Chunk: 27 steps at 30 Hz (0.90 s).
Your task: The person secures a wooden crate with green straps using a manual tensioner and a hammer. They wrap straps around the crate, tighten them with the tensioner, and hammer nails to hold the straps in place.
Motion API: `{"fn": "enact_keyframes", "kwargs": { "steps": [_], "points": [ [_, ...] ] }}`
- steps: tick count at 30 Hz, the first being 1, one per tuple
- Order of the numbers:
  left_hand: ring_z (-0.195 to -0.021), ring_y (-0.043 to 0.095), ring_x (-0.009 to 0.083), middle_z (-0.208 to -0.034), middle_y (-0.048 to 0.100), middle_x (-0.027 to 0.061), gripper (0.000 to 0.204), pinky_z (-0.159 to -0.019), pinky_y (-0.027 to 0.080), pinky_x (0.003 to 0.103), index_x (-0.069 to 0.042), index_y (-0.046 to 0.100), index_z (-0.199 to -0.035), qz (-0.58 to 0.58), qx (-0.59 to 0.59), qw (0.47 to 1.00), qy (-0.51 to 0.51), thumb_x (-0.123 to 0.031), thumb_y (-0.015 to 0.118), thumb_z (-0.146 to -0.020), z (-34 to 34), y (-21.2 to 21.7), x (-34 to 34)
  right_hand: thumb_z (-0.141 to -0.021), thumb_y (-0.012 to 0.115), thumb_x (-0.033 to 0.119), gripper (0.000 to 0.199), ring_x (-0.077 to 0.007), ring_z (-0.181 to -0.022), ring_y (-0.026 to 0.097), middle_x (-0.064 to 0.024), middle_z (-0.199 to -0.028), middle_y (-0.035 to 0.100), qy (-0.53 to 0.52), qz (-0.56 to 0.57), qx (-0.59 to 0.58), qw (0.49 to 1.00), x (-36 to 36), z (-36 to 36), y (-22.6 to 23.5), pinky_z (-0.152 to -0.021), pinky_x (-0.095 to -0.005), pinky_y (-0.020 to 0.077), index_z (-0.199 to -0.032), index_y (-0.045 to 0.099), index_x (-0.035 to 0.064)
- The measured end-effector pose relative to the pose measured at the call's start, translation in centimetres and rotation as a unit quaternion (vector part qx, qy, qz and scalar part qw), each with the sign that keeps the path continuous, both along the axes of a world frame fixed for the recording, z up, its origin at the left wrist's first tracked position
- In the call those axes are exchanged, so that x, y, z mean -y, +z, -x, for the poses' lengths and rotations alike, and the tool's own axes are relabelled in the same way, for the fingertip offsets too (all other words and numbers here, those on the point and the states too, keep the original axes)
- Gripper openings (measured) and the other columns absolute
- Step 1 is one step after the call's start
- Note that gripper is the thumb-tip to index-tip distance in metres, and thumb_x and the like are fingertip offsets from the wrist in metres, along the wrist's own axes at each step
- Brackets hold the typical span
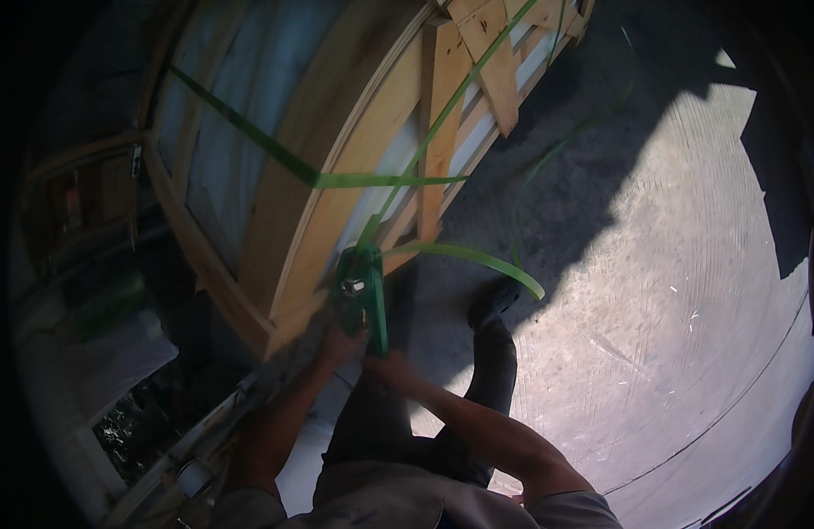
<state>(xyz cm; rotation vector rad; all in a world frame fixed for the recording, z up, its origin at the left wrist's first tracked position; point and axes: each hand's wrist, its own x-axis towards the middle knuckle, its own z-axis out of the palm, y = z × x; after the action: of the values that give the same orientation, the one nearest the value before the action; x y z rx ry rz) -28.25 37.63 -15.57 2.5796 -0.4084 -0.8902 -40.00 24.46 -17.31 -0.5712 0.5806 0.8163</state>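
Gripping a green tensioner (363,295) against the wooden crate (310,167)
Left hand (338,346) and right hand (387,366) both have fingers clamped on it; green strap (275,150) runs across the crate.

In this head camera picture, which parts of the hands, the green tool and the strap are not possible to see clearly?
- Left hand, head view: deep shadow and blur hide its fingers and grip on the green strapping tool.
- Right hand: its fingers are lost in shadow under the tool.
- Green strap: it runs off the top edge of the picture.
- Wooden crate: its left side sinks into the dark fisheye rim; the contents are unclear.
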Motion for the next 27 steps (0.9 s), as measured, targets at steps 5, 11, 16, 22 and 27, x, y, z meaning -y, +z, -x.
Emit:
{"fn": "enact_keyframes", "kwargs": {
  "steps": [5,11,16,22,27],
  "points": [
    [-0.079,0.064,0.0403,-0.073,0.061,0.0197,0.027,-0.066,0.049,0.044,-0.003,0.062,-0.093,-0.030,-0.058,0.997,0.042,-0.030,0.063,-0.087,-0.1,1.3,1.2,-0.086,0.062,0.038,0.037,-0.0128,-0.050,0.054,-0.0052,-0.063,0.058,0.112,-0.019,0.038,0.993,7.9,1.5,-1.2,-0.044,-0.0275,0.0414,-0.070,0.059,0.0047],
    [-0.073,0.062,0.0384,-0.072,0.059,0.0192,0.024,-0.063,0.048,0.043,-0.002,0.059,-0.088,0.015,0.046,0.997,-0.059,-0.025,0.061,-0.089,-1.3,-1.9,-1.2,-0.086,0.066,0.035,0.033,-0.0168,-0.058,0.059,-0.0054,-0.066,0.058,0.123,0.074,0.095,0.985,6.4,0.6,-0.8,-0.054,-0.0318,0.0487,-0.080,0.060,0.0031],
    [-0.078,0.063,0.0371,-0.079,0.062,0.0192,0.021,-0.064,0.049,0.045,-0.004,0.061,-0.093,0.032,0.050,0.997,-0.046,-0.024,0.062,-0.088,-1.0,-2.4,-1.8,-0.081,0.066,0.021,0.019,-0.0323,-0.068,0.061,-0.0123,-0.073,0.062,0.011,0.618,0.300,0.727,11.0,-2.4,5.9,-0.064,-0.0409,0.0491,-0.083,0.060,0.0031],
    [-0.096,0.061,0.0369,-0.103,0.061,0.0206,0.041,-0.078,0.050,0.047,-0.001,0.058,-0.115,-0.091,0.062,0.993,-0.051,-0.029,0.063,-0.086,-0.8,3.1,1.3,-0.083,0.060,0.024,0.019,-0.0331,-0.082,0.063,-0.0135,-0.091,0.065,-0.113,0.797,0.276,0.525,15.1,-13.4,8.0,-0.074,-0.0422,0.0498,-0.092,0.061,0.0069],
    [-0.102,0.058,0.0372,-0.105,0.061,0.0183,0.034,-0.088,0.047,0.043,0.000,0.062,-0.104,-0.098,0.155,0.967,-0.178,-0.021,0.070,-0.079,2.8,13.3,3.0,-0.085,0.055,0.040,0.041,-0.0387,-0.086,0.063,-0.0195,-0.089,0.066,0.083,0.612,0.183,0.765,12.4,-17.4,0.4,-0.076,-0.0495,0.0470,-0.085,0.065,0.0003]
  ]
}}
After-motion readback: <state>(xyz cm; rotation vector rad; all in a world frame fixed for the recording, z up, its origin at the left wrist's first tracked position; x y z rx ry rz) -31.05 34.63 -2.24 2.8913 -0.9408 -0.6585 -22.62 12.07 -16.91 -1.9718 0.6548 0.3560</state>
